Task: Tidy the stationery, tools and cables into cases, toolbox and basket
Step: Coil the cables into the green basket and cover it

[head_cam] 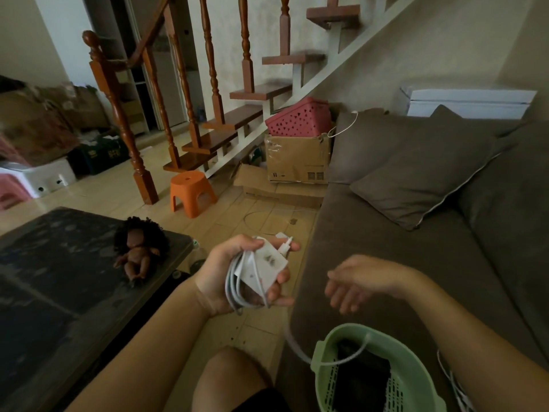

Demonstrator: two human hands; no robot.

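White charger cable (234, 281) coiled in smooth round loops, gripped in left hand (237, 275) together with two flat white square charger blocks (267, 264); glossy plastic, faint grey markings on faces, too blurred to read. Left fingers (282, 292) curled up around lower edges of blocks, thumb (246, 240) pressed over top, white plug (286, 243) poking out just beyond thumb tip. Loops bunched against palm, below blocks.

Right hand (356, 281) empty, palm down, fingers (337, 292) loosely spread and drooping, well apart from left fingertips, hovering over brown sofa seat (386, 233) of soft matte fabric. Below right fingers, pale green plastic basket (383, 370), rounded rim, slotted walls, dark flat object inside, not identifiable. Thin white cable strand (300, 349) trailing from below left hand, arching over basket rim.

Beyond fingers: brown piped cushion (421, 173), orange plastic stool (191, 191), taped cardboard box (297, 159) with small black printed marks, unreadable, topped by pink perforated basket (298, 117). Left of left hand, dark-haired doll (138, 251) lying on dark glossy table (59, 278).
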